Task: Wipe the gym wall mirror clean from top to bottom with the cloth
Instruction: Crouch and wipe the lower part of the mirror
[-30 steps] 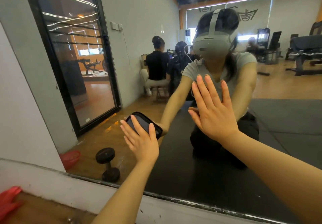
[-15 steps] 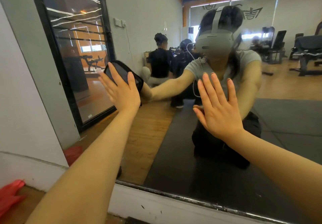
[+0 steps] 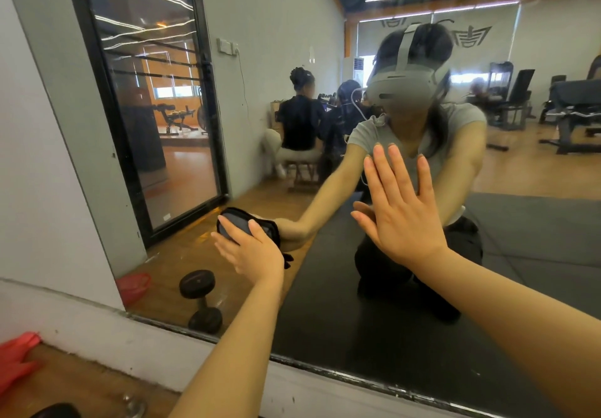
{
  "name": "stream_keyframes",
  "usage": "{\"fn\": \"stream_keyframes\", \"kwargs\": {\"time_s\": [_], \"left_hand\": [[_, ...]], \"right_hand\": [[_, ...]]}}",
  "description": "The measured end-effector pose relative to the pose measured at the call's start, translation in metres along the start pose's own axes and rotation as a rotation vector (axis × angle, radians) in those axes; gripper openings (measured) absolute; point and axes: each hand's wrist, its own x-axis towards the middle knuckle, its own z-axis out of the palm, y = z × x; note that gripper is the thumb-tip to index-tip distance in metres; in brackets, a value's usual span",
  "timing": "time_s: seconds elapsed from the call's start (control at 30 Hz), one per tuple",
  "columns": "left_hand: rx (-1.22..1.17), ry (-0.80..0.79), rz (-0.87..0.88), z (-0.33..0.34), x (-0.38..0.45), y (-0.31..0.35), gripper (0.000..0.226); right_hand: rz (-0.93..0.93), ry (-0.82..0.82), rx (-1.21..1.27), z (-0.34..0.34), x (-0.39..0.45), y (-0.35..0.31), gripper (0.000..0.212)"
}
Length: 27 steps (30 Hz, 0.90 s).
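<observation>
Head view, the only one on offer: the left hand [image 3: 250, 252] is flat on the wall mirror [image 3: 487, 287], low on the glass and not far above its bottom edge, with the dark cloth [image 3: 242, 222] pinned between palm and mirror; the fingers lie straight and a little spread across the cloth, pressing it, not curling round it; a loose corner of the cloth pokes out beside the wrist. Over to the right hand [image 3: 400, 212]; palm flat on the glass, well apart from the cloth and higher up, fingers straight and close together with the thumb splayed out, simply bracing.

Now the judgement call; this looks like a stroke low on the left part of the mirror, so the work is to keep even pressure through the whole palm and carry the cloth right down to the frame, overlapping each pass with its neighbour so no strip is missed; that dangling corner wants tucking under, else it may drag and streak. The bare bracing palm is a risk too; it could well leave prints on the glass, and that patch will need a pass of its own.

Elsewhere: a dumbbell [image 3: 200, 300] shows in the reflection near the mirror's lower left corner, a red item [image 3: 16, 356] lies on the wooden floor at bottom left; seated people appear in the reflection far behind.
</observation>
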Motion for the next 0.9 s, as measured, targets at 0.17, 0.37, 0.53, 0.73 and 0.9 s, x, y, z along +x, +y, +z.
{"fn": "stream_keyframes", "kwargs": {"time_s": [0.17, 0.37, 0.53, 0.73, 0.9], "left_hand": [[0.048, 0.022, -0.038, -0.002, -0.005, 0.009, 0.058], [0.096, -0.008, -0.027, -0.011, -0.015, 0.032, 0.057], [0.095, 0.044, 0.163, -0.02, -0.04, 0.058, 0.058], [0.203, 0.1, 0.298, -0.046, -0.062, 0.073, 0.057], [0.243, 0.157, 0.342, -0.08, -0.057, 0.066, 0.057]], "right_hand": [[-0.011, -0.034, 0.03, -0.007, 0.001, 0.001, 0.078], [-0.023, -0.057, 0.101, -0.016, 0.001, 0.002, 0.079], [-0.116, -0.067, 0.182, -0.027, -0.015, 0.016, 0.079], [-0.148, -0.126, 0.232, -0.043, -0.042, 0.03, 0.078], [-0.152, -0.185, 0.261, -0.055, -0.04, 0.02, 0.078]]}}
